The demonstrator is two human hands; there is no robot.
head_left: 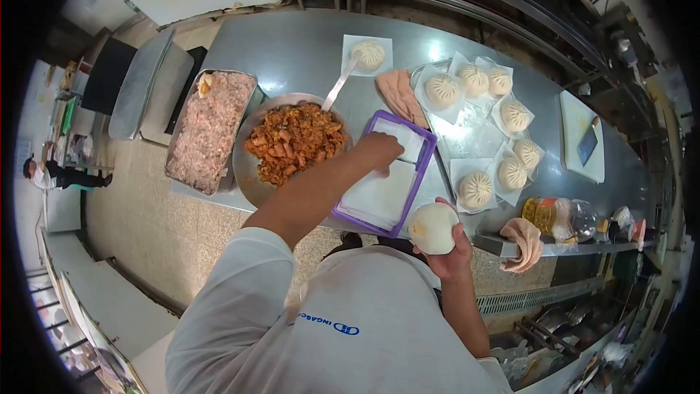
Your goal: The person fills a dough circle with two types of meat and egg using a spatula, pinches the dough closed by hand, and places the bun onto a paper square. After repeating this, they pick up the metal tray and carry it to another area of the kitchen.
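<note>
Two hands work above the steel surface (292,44): the left hand (379,152) reaches into the purple tray (427,152), fingers bent down onto the white paper squares (383,193) stacked inside, though whether its grip has pinched a sheet cannot be told. The right hand (453,254) cups a smooth dough bun (432,228) in a curled grip, just beside the tray's near corner. A bowl (244,169) of reddish filling (295,142) sits touching the tray's other side, and pleated buns (443,90) rest on papers nearby.
</note>
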